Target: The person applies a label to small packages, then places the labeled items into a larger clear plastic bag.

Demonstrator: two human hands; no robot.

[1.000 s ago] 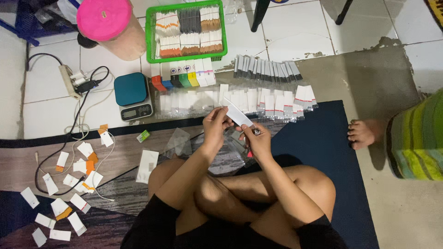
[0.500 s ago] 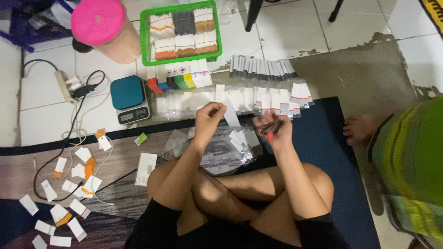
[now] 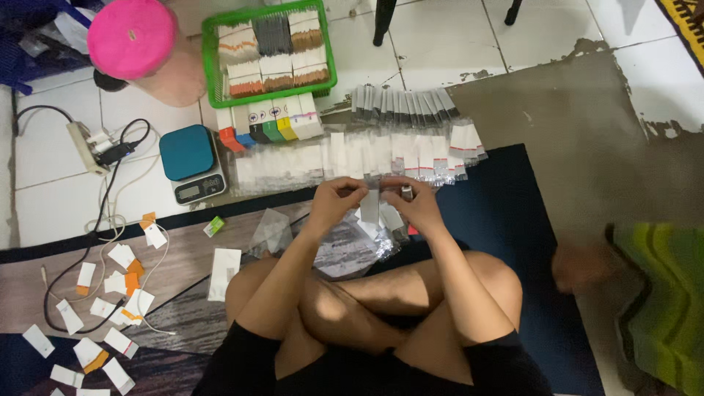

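I sit cross-legged on a mat, hands raised in front of my knees. My left hand (image 3: pixel 336 199) and my right hand (image 3: pixel 413 202) both pinch a small clear plastic packet (image 3: pixel 370 207) between them, fingertips almost touching. Below the hands lies a crumpled clear plastic bag (image 3: pixel 345 246). Just beyond them, rows of small white and clear packets (image 3: pixel 352 158) are laid out on the floor.
A green basket (image 3: pixel 207 66) of sorted packets stands at the back, with a pink-lidded jar (image 3: pixel 132 40) to its left. A teal kitchen scale (image 3: pixel 189 161), a power strip (image 3: pixel 88 143) and scattered paper slips (image 3: pixel 110 293) lie left. Another person's foot (image 3: pixel 587 264) and green striped cloth (image 3: pixel 660 308) are right.
My hands were apart half a second ago and have come together on the packet. The other person's foot has shifted lower in view.
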